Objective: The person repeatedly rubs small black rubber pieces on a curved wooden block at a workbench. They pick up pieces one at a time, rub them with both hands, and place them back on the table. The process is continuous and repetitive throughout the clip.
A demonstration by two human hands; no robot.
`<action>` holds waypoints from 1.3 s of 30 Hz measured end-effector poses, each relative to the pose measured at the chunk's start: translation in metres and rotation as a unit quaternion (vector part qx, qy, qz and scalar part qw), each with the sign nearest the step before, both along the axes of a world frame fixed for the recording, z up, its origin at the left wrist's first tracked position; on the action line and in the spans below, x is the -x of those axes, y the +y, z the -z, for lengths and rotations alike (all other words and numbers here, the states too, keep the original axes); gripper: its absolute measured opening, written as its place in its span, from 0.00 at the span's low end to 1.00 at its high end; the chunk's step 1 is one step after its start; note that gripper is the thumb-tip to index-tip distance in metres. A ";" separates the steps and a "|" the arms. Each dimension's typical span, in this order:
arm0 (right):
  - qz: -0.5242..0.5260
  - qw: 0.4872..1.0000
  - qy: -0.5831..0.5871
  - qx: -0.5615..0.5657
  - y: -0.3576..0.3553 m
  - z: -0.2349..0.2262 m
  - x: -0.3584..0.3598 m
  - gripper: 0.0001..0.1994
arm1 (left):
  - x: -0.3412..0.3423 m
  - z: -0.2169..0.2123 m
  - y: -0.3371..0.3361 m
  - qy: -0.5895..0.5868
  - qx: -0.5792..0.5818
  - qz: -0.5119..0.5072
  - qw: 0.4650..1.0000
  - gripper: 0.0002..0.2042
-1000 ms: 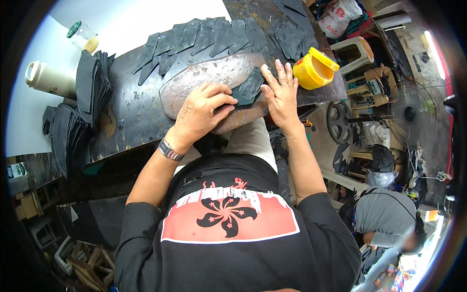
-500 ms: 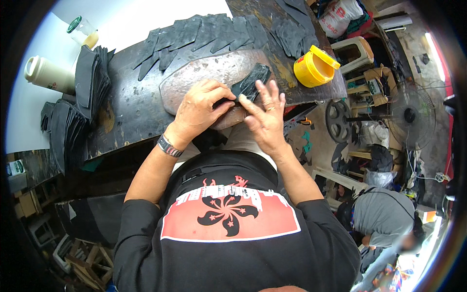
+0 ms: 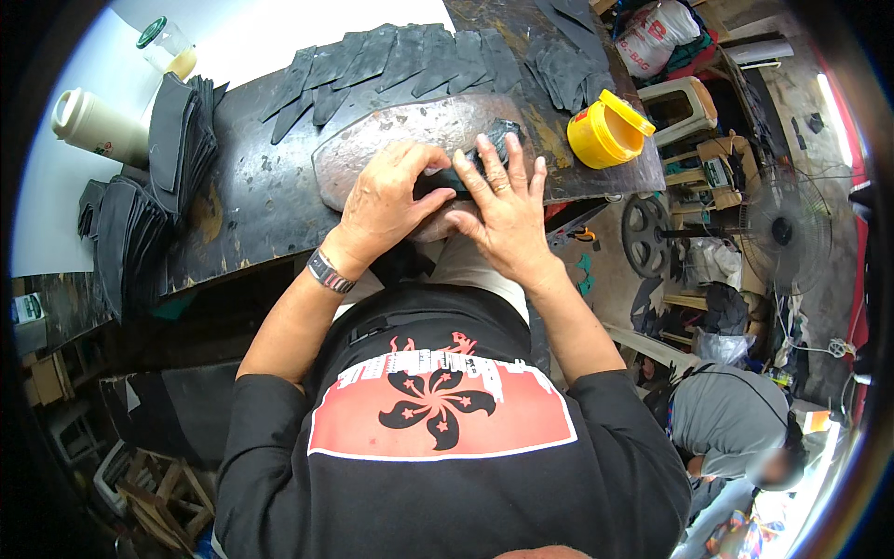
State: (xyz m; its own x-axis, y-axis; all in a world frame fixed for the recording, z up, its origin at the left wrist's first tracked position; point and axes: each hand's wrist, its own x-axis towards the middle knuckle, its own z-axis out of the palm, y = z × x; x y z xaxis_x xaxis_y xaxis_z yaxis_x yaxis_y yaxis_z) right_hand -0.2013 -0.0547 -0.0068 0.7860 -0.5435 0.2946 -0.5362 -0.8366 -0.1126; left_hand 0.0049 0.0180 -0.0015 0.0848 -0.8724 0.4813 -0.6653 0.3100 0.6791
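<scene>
My left hand (image 3: 386,200) and my right hand (image 3: 503,210) press together on a dark cut piece of material (image 3: 484,154) that lies on an oval stone-like slab (image 3: 410,130) at the front of the dark workbench (image 3: 251,186). The piece runs under the fingers of both hands; only its far end shows beside my right fingertips. A watch sits on my left wrist.
A row of dark cut pieces (image 3: 400,61) lies at the back of the bench. Stacks of dark pieces (image 3: 140,205) stand at the left. A yellow open tin (image 3: 605,130) sits at the right. A pale bottle (image 3: 93,126) and a jar (image 3: 168,47) stand far left. Another person (image 3: 736,429) crouches lower right.
My right hand slid from the slab's right edge toward the left hand. Both hands now hold the dark piece nearer the slab's middle.
</scene>
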 end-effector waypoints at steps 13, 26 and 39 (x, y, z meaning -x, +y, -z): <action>0.030 1.000 -0.002 0.005 0.013 0.009 -0.004 0.33 | -0.046 -0.017 -0.077 -0.137 -0.021 0.187 0.973 0.22; -0.003 0.999 0.010 0.040 0.025 -0.001 -0.014 0.31 | -0.047 -0.008 -0.104 -0.176 -0.038 0.253 0.951 0.16; 0.001 0.997 -0.071 -0.032 0.024 -0.013 0.014 0.29 | -0.043 -0.014 -0.097 -0.197 -0.018 0.242 0.950 0.13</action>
